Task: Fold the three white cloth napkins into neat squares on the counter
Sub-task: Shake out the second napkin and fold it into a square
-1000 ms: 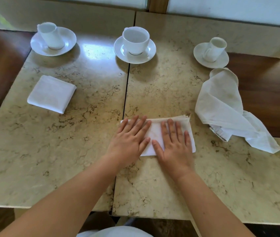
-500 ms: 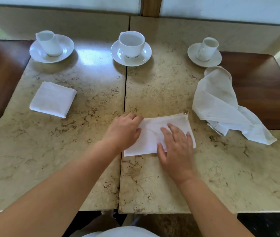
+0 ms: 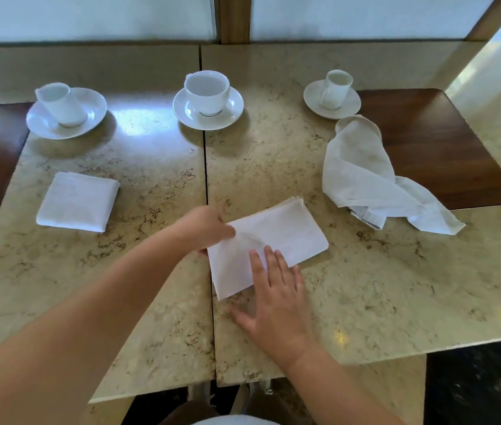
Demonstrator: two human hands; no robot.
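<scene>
A white napkin point(image 3: 276, 240), folded into a long rectangle, lies slanted at the middle of the marble counter point(image 3: 381, 286). My left hand point(image 3: 203, 230) grips its left end, fingers curled round the edge. Flat on the napkin's near edge lies my right hand point(image 3: 273, 296), fingers straight. A second napkin point(image 3: 79, 201) sits as a folded square at the left. The third napkin point(image 3: 374, 182) lies crumpled and unfolded at the right.
Three white cups on saucers stand along the back: left point(image 3: 65, 110), middle point(image 3: 207, 98), right point(image 3: 333, 93). Dark wooden insets point(image 3: 433, 142) flank the marble at both sides. A seam point(image 3: 207, 179) runs between the two marble slabs.
My left hand went from lying flat on the napkin to gripping its left end. The napkin has turned to lie slanted. My right hand slid toward its near edge.
</scene>
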